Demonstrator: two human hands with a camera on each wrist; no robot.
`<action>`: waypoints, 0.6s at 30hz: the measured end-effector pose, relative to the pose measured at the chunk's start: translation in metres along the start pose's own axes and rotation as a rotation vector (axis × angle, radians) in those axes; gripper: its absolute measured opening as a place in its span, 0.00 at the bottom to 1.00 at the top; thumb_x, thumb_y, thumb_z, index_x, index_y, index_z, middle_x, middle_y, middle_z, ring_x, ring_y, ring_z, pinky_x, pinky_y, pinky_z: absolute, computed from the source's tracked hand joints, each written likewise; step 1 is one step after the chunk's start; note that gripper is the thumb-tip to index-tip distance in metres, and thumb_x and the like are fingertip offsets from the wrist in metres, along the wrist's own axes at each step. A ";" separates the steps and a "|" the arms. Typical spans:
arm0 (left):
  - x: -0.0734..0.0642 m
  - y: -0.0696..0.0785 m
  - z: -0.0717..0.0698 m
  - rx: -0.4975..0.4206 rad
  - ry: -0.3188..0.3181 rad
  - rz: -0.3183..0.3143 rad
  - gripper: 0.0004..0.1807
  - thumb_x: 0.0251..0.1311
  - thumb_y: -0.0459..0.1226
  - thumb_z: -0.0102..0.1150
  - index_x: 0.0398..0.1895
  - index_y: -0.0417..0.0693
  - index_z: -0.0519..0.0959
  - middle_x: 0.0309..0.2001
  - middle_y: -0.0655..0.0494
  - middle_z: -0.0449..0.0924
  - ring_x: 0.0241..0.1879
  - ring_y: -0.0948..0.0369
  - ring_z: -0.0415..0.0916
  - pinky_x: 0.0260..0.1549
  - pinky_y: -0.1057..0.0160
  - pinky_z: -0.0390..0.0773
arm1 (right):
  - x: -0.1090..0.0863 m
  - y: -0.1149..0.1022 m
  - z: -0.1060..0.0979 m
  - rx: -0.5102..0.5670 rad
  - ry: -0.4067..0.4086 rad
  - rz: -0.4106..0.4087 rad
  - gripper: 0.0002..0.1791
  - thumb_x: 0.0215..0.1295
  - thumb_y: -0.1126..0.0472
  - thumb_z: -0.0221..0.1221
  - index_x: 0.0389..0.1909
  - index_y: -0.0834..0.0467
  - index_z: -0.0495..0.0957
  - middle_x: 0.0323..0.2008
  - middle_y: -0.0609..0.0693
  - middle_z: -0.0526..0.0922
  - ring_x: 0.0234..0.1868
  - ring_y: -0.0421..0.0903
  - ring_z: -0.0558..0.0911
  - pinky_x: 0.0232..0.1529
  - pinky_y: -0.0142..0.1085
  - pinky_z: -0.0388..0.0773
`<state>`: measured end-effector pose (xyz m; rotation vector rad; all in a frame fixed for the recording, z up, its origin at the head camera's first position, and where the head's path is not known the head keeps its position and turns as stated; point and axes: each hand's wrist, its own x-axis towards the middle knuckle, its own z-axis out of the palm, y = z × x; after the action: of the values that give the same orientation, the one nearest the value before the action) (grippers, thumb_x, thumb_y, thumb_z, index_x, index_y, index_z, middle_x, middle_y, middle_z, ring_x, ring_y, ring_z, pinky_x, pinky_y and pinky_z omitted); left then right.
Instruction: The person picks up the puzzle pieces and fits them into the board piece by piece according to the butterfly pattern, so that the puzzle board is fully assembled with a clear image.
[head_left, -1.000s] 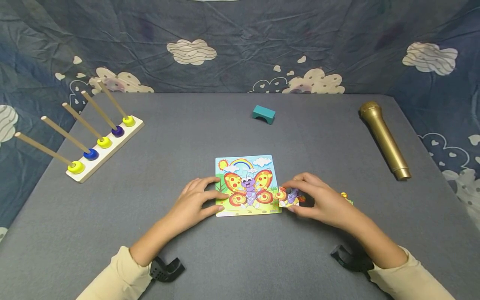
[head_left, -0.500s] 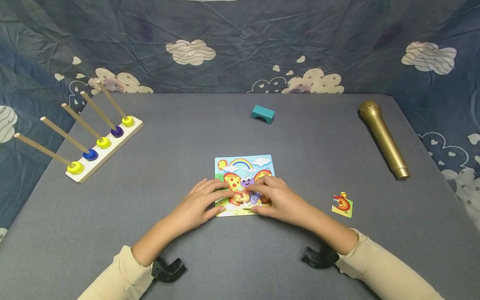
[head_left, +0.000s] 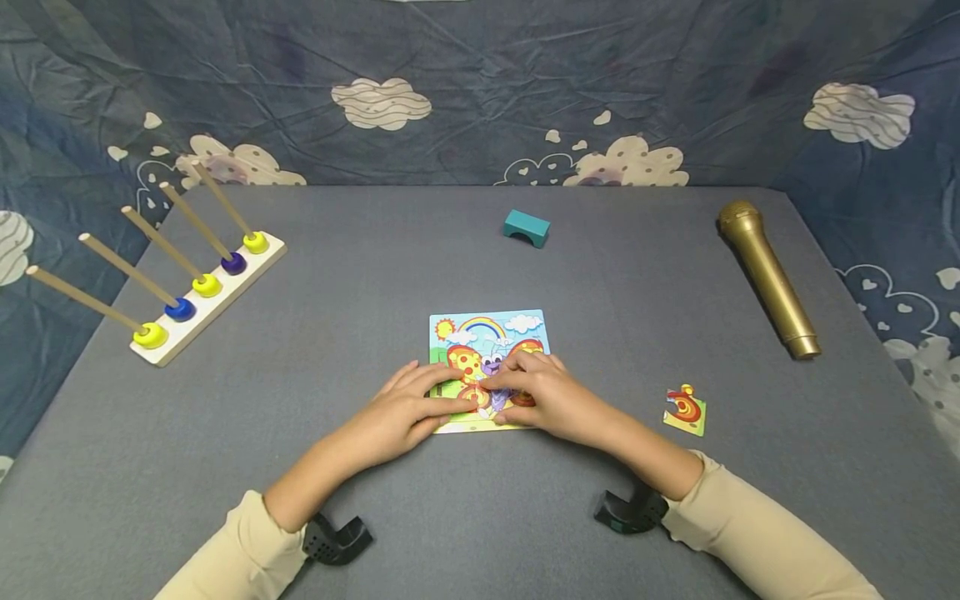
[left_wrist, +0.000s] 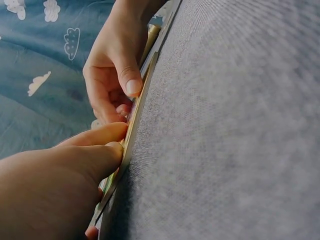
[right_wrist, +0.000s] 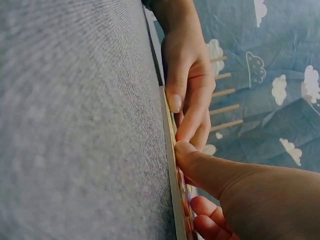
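Observation:
A square butterfly jigsaw board lies flat on the grey table, sun and rainbow along its far edge. My right hand reaches over its right half, thumb and fingers pinching a puzzle piece that shows the butterfly's purple body and an orange swirl. The piece lies low over the matching part of the picture. My left hand rests on the board's left side, fingers stretched out, index fingertip at the piece's left part. In the left wrist view, both thumbs sit at the board's near edge. The right hand covers the lower right wing.
One loose puzzle piece with a red and orange swirl lies right of the board. Farther off are a gold microphone, a teal arched block and, at left, a peg stand with yellow and blue rings.
My right hand has carried the puzzle piece leftward from the board's right edge onto the board, uncovering the loose piece. Lately my left fingers have slid slightly right, onto the piece.

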<state>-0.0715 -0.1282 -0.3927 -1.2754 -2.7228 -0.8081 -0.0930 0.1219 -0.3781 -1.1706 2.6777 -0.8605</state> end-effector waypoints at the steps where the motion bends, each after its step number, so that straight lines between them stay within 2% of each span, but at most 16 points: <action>1: 0.000 0.000 0.000 -0.002 -0.002 -0.003 0.18 0.59 0.36 0.54 0.52 0.63 0.76 0.59 0.52 0.65 0.61 0.57 0.57 0.59 0.46 0.48 | 0.001 -0.001 0.000 -0.003 -0.003 0.006 0.22 0.50 0.51 0.65 0.48 0.50 0.79 0.39 0.40 0.71 0.36 0.37 0.66 0.39 0.37 0.60; 4: 0.000 0.001 -0.001 -0.012 -0.009 -0.016 0.17 0.59 0.38 0.54 0.52 0.64 0.77 0.59 0.52 0.65 0.61 0.58 0.56 0.60 0.46 0.48 | 0.001 -0.002 0.000 -0.026 -0.005 0.024 0.22 0.49 0.50 0.66 0.47 0.48 0.80 0.39 0.41 0.70 0.37 0.38 0.66 0.39 0.37 0.59; 7: 0.001 0.001 -0.002 -0.018 -0.026 -0.026 0.17 0.58 0.44 0.55 0.52 0.65 0.76 0.59 0.54 0.65 0.61 0.60 0.56 0.60 0.47 0.47 | 0.001 -0.003 -0.001 -0.037 -0.011 0.035 0.22 0.49 0.50 0.66 0.48 0.47 0.80 0.39 0.40 0.68 0.38 0.39 0.65 0.39 0.37 0.58; 11: 0.002 0.001 -0.003 -0.004 -0.048 -0.029 0.21 0.54 0.52 0.57 0.53 0.66 0.76 0.60 0.55 0.64 0.61 0.61 0.55 0.60 0.48 0.46 | -0.002 -0.002 -0.002 -0.041 -0.033 0.013 0.26 0.48 0.48 0.66 0.51 0.47 0.77 0.41 0.41 0.68 0.40 0.39 0.65 0.40 0.38 0.58; 15: 0.003 0.001 -0.002 0.007 -0.050 -0.027 0.21 0.53 0.52 0.58 0.53 0.66 0.75 0.60 0.56 0.64 0.61 0.60 0.56 0.60 0.48 0.46 | -0.006 -0.002 -0.007 -0.007 -0.067 0.011 0.32 0.48 0.46 0.66 0.56 0.48 0.73 0.47 0.43 0.68 0.47 0.41 0.65 0.46 0.41 0.58; 18: 0.003 0.000 -0.002 0.011 -0.047 -0.029 0.21 0.53 0.52 0.58 0.52 0.66 0.76 0.59 0.56 0.64 0.61 0.60 0.56 0.60 0.48 0.47 | -0.011 -0.002 -0.014 0.044 -0.063 0.018 0.35 0.47 0.47 0.66 0.59 0.50 0.69 0.51 0.45 0.67 0.51 0.43 0.64 0.50 0.45 0.58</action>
<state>-0.0736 -0.1270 -0.3904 -1.2721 -2.7836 -0.7739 -0.0880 0.1350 -0.3669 -1.1435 2.6023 -0.8601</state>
